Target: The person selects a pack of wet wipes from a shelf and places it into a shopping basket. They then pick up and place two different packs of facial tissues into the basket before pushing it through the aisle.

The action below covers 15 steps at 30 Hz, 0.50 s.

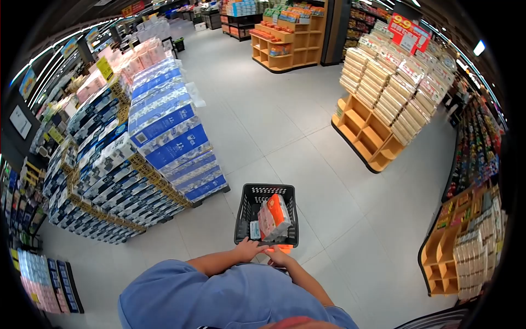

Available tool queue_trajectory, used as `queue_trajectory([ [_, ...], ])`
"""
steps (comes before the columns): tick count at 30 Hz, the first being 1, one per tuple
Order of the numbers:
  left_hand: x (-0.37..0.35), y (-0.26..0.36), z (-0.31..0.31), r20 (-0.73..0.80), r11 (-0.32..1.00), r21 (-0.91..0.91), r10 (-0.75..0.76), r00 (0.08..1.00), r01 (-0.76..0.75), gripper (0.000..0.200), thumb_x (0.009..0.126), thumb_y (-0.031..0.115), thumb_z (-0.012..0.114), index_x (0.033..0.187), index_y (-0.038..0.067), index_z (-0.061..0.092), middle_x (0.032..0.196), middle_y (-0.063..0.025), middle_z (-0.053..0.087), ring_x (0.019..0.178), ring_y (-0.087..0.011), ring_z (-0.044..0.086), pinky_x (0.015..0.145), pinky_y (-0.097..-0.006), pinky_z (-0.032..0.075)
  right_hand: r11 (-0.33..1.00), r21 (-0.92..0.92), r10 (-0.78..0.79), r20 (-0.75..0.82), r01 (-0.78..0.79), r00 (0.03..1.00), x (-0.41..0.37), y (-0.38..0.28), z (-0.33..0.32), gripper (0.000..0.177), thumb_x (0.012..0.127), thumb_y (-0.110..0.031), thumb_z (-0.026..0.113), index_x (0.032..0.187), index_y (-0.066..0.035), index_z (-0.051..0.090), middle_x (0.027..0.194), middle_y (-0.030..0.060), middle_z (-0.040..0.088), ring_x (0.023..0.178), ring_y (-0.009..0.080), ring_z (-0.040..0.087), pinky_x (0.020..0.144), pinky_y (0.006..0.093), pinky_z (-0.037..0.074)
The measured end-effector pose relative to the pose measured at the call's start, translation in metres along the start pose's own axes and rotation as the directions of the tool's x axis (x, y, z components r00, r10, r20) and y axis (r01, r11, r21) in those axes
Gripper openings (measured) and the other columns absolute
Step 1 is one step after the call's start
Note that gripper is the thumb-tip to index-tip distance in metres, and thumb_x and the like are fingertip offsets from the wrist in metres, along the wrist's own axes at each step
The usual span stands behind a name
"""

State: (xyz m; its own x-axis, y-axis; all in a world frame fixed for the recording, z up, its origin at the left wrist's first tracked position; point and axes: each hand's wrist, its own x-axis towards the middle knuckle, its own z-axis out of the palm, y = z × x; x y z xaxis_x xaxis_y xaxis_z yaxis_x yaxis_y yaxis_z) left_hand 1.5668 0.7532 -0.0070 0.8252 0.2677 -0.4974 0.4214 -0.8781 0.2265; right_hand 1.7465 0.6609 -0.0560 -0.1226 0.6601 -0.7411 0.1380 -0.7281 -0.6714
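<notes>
The left hand [249, 250] is resting at the near edge of a black perforated plastic shopping basket [239, 219], its fingers reaching the left end of an orange handle [281, 248]. The right hand [278, 257] is touching the same handle from the near side, just beside the left hand. Whether either hand is closing fully around the handle cannot be told, as the fingers are partly hidden.

Just beyond the grip, the basket is holding a tilted, plastic-wrapped package [274, 218] in orange, pink and white, and a small light-blue and white pack [255, 230] is lying to its left. Behind the grip, a person's blue shirt [219, 296] is filling the near view.

Farther out, pale grey floor tiles [268, 126] are spreading ahead. Left of the grip, a tall stack of blue-and-white cartons [172, 131] marked "12" is standing beside rows of dark-blue and white packs [104, 181]. Ahead and to the right, a wooden display shelf [366, 129] is bearing piled cream-coloured packages [394, 82] under a red "9.9" sign [408, 33]. Well ahead, another wooden stand [298, 46] is carrying orange and green packets [296, 13].
</notes>
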Motion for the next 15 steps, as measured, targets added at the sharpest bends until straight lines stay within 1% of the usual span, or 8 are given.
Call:
queue_trajectory([
  [1,0.006,0.002,-0.005,-0.005,0.999,-0.020,-0.030,1.000,0.030,0.061,0.089,0.022,0.056,0.147,0.020,0.037,0.128,-0.0164,0.054,0.119,-0.0322,0.054,0.108,-0.0585,0.031,0.999,-0.028,-0.034,0.038,0.035,0.999,0.006,-0.003,-0.006,0.062,0.096,-0.052,0.050,0.141,-0.012,0.031,0.085,0.0187,0.066,0.061,0.0243,0.066,0.052,0.0362,0.053],
  [4,0.020,0.003,-0.010,-0.107,0.944,-0.027,-0.329,0.938,0.328,0.060,0.084,0.021,0.059,0.142,0.016,0.044,0.124,-0.0184,0.053,0.117,-0.0330,0.053,0.108,-0.0591,0.029,0.988,-0.113,-0.096,0.065,0.103,0.993,0.043,-0.014,-0.024,0.064,0.098,-0.044,0.052,0.143,-0.005,0.028,0.087,0.0191,0.066,0.063,0.0240,0.067,0.051,0.0359,0.054],
  [5,0.023,0.004,-0.007,-0.100,0.936,-0.047,-0.353,0.930,0.350,0.060,0.084,0.021,0.059,0.142,0.016,0.044,0.124,-0.0184,0.053,0.117,-0.0330,0.053,0.108,-0.0591,0.029,0.978,-0.157,-0.134,0.050,0.140,0.990,0.054,-0.013,-0.027,0.064,0.098,-0.040,0.053,0.143,-0.002,0.027,0.088,0.0190,0.066,0.064,0.0238,0.068,0.051,0.0357,0.055],
  [7,0.031,0.007,-0.010,-0.215,0.870,-0.104,-0.494,0.843,0.483,0.070,0.076,0.026,0.067,0.140,0.010,0.045,0.126,-0.0194,0.052,0.120,-0.0354,0.050,0.105,-0.0556,0.033,0.968,-0.209,-0.132,0.045,0.138,0.990,0.057,-0.028,-0.034,0.064,0.098,-0.038,0.053,0.143,0.001,0.027,0.089,0.0194,0.066,0.064,0.0235,0.068,0.051,0.0353,0.055],
  [8,0.035,0.005,-0.015,-0.256,0.868,-0.100,-0.495,0.830,0.487,0.070,0.075,0.026,0.068,0.139,0.007,0.046,0.127,-0.0190,0.051,0.121,-0.0363,0.048,0.103,-0.0525,0.034,0.959,-0.246,-0.145,0.014,0.144,0.989,0.058,-0.039,-0.042,0.065,0.098,-0.036,0.053,0.142,0.004,0.027,0.091,0.0197,0.066,0.065,0.0231,0.068,0.051,0.0349,0.055],
  [12,0.056,-0.023,-0.024,-0.258,0.873,-0.163,-0.487,0.834,0.460,0.072,0.074,0.025,0.069,0.139,0.008,0.046,0.129,-0.0203,0.050,0.121,-0.0369,0.048,0.101,-0.0511,0.037,0.942,-0.294,-0.158,0.037,0.162,0.987,0.074,-0.058,-0.063,0.062,0.098,-0.035,0.053,0.141,0.003,0.029,0.091,0.0198,0.066,0.064,0.0221,0.068,0.051,0.0336,0.054],
  [14,0.070,-0.035,-0.035,-0.137,0.851,-0.275,-0.495,0.858,0.447,0.074,0.073,0.025,0.071,0.140,0.008,0.044,0.131,-0.0216,0.047,0.122,-0.0375,0.047,0.098,-0.0508,0.040,0.943,-0.252,-0.222,0.001,0.215,0.975,0.080,-0.067,-0.076,0.062,0.097,-0.037,0.054,0.139,0.004,0.032,0.091,0.0198,0.067,0.066,0.0232,0.068,0.057,0.0352,0.054],
  [15,0.077,-0.038,-0.036,-0.138,0.853,-0.286,-0.487,0.863,0.436,0.074,0.073,0.025,0.071,0.140,0.008,0.044,0.131,-0.0216,0.047,0.122,-0.0375,0.047,0.098,-0.0508,0.040,0.945,-0.259,-0.210,-0.007,0.201,0.978,0.085,-0.067,-0.082,0.062,0.097,-0.037,0.054,0.139,0.004,0.032,0.091,0.0198,0.067,0.066,0.0232,0.068,0.057,0.0352,0.054],
])
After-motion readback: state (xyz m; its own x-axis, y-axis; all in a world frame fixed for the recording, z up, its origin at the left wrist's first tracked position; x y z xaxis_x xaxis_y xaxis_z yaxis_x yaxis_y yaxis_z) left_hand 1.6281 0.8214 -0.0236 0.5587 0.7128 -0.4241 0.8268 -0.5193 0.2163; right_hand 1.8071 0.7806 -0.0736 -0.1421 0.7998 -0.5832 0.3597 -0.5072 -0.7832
